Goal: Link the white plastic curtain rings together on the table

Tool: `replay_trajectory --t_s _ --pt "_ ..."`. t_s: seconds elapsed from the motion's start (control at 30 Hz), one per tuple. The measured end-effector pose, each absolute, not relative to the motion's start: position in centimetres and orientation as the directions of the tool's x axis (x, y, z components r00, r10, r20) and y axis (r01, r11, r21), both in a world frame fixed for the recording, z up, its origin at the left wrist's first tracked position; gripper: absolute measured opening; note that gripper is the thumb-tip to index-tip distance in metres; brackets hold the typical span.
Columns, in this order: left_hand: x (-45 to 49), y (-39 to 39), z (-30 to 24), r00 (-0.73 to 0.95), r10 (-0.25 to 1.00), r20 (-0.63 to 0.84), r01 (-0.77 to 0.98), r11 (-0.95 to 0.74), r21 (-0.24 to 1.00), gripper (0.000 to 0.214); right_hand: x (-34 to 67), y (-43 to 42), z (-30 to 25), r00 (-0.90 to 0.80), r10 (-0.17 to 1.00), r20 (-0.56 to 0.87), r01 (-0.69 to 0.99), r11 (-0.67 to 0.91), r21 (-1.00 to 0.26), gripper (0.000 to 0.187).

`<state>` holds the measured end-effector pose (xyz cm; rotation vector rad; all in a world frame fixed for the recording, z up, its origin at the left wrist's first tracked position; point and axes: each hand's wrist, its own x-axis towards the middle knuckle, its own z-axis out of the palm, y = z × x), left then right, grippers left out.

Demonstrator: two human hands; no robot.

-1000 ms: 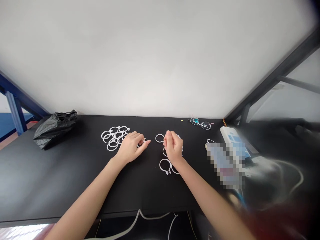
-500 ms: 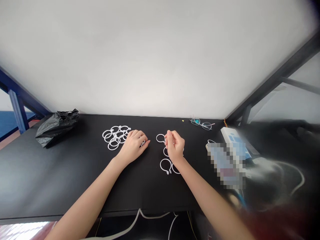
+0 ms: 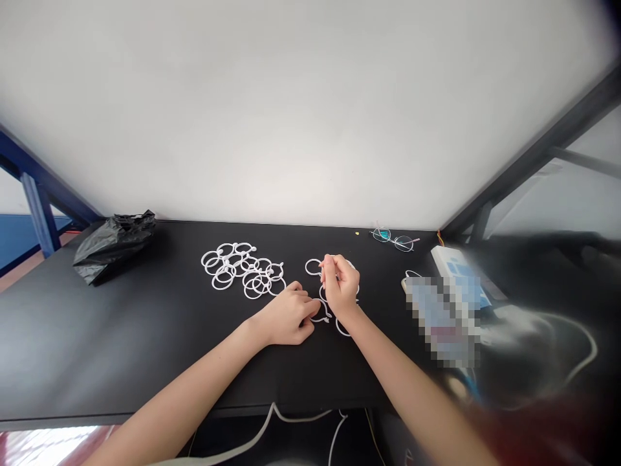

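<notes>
The work in hand is close handling of a few loose white plastic rings at the centre of the frame, while a larger cluster of rings [image 3: 242,272], overlapping and touching, lies just to their left on the black bench [image 3: 145,369]. The right hand [image 3: 341,288] stands raised over the loose group, wrist lifted and fingers [image 3: 326,260] pinched closed beside the top ring [image 3: 313,266]; behind them, it cannot be told whether a ring's rim is held. Another ring [image 3: 342,329] lies partly under the right wrist. The left hand [image 3: 286,317] rests low on the bench, palm down and turned inward, its fingers [image 3: 306,321] curled against a ring with a small clasp [image 3: 321,312]; whether they grip it cannot be told. Farther out, a crumpled black plastic bag [image 3: 114,246] lies at the left end of the bench, and eyeglasses [image 3: 394,241] lie at the far edge, upper right of the hands. A white box [image 3: 449,264] and a pixelated patch [image 3: 441,317] sit at the right.
</notes>
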<state>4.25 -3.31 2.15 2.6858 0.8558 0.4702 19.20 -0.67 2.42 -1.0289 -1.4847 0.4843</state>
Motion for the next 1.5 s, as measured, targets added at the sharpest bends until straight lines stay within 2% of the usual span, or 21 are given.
replay_trajectory --t_s 0.17,0.23,0.33,0.4,0.43,0.5,0.53,0.6,0.67,0.77,0.87,0.93,1.0,1.1,1.17,1.23,1.3,1.37,1.43,1.5 --pt "4.2 -3.5 2.2 0.781 0.579 0.234 0.500 -0.805 0.321 0.010 19.0 -0.6 2.0 0.072 0.816 0.573 0.345 0.519 -0.782 0.037" --pt "4.2 -3.5 2.3 0.773 0.585 0.247 0.500 -0.801 0.330 0.007 19.0 -0.3 2.2 0.111 0.832 0.543 0.298 0.493 -0.817 0.038" --pt "4.1 -3.3 2.5 0.755 0.605 0.253 0.506 -0.783 0.362 0.004 19.4 0.6 3.0 0.245 0.887 0.392 0.045 0.393 -0.918 0.034" --pt "4.0 -3.0 2.5 0.747 0.615 0.254 0.507 -0.773 0.381 0.012 20.2 1.7 3.9 0.280 0.938 0.206 -0.213 0.270 -0.939 0.034" --pt "3.9 -2.9 2.5 0.741 0.622 0.253 0.511 -0.767 0.388 0.015 20.8 2.4 4.3 0.236 0.968 0.089 -0.360 0.173 -0.917 0.033" --pt "3.8 -2.7 2.3 0.729 0.636 0.253 0.522 -0.756 0.394 0.019 22.2 3.7 5.0 0.020 0.995 -0.101 -0.610 -0.068 -0.789 0.032" --pt "3.8 -2.6 2.2 0.725 0.640 0.256 0.526 -0.753 0.395 0.020 23.0 4.2 5.3 -0.100 0.985 -0.140 -0.693 -0.170 -0.700 0.032" --pt "3.7 -2.5 1.9 0.718 0.645 0.262 0.527 -0.750 0.400 0.020 24.4 5.2 5.4 -0.215 0.969 -0.124 -0.807 -0.248 -0.537 0.033" --pt "3.6 -2.4 1.8 0.704 0.657 0.271 0.533 -0.740 0.409 0.021 25.4 5.8 5.3 -0.253 0.960 -0.116 -0.870 -0.278 -0.407 0.034" --pt "3.4 -2.2 1.6 0.684 0.675 0.277 0.548 -0.726 0.414 0.022 26.3 6.7 5.4 -0.261 0.955 -0.138 -0.922 -0.289 -0.258 0.036" --pt "3.3 -2.0 1.6 0.681 0.675 0.284 0.550 -0.728 0.410 0.022 27.1 8.0 6.1 -0.187 0.971 -0.149 -0.968 -0.207 -0.139 0.039" --pt "3.3 -1.9 1.5 0.677 0.673 0.296 0.549 -0.731 0.406 0.021 27.7 9.0 6.9 -0.109 0.986 -0.125 -0.987 -0.122 -0.102 0.040" --pt "3.2 -1.9 1.4 0.669 0.673 0.315 0.549 -0.733 0.401 0.021 28.3 9.8 7.7 -0.036 0.995 -0.092 -0.992 -0.046 -0.116 0.041" --pt "3.2 -1.9 1.4 0.625 0.692 0.362 0.552 -0.719 0.423 0.022 28.4 10.4 8.5 0.026 0.998 -0.051 -0.964 0.012 -0.266 0.041" --pt "3.1 -1.9 1.5 0.556 0.715 0.425 0.545 -0.699 0.463 0.020 27.8 10.3 8.9 0.012 1.000 -0.011 -0.896 0.006 -0.444 0.040" --pt "3.0 -1.9 2.0 0.448 0.736 0.507 0.530 -0.676 0.513 0.017 26.7 9.8 9.3 -0.084 0.996 0.036 -0.751 -0.040 -0.659 0.035" --pt "2.9 -1.7 2.7 0.327 0.771 0.546 0.501 -0.632 0.591 0.014 25.4 8.9 9.8 -0.233 0.972 0.020 -0.494 -0.100 -0.863 0.025" --pt "2.7 -1.4 3.5 0.236 0.830 0.505 0.419 -0.556 0.718 0.015 24.0 7.7 10.4 -0.311 0.950 0.011 -0.147 -0.036 -0.989 0.016" --pt "2.6 -0.9 4.3 0.199 0.889 0.411 0.263 -0.453 0.852 0.018 22.8 6.3 10.9 -0.415 0.909 -0.034 0.178 0.044 -0.983 0.018" --pt "2.5 -0.3 4.8 0.223 0.923 0.313 0.098 -0.341 0.935 0.022 21.7 5.1 11.1 -0.460 0.888 -0.008 0.354 0.175 -0.918 0.026"
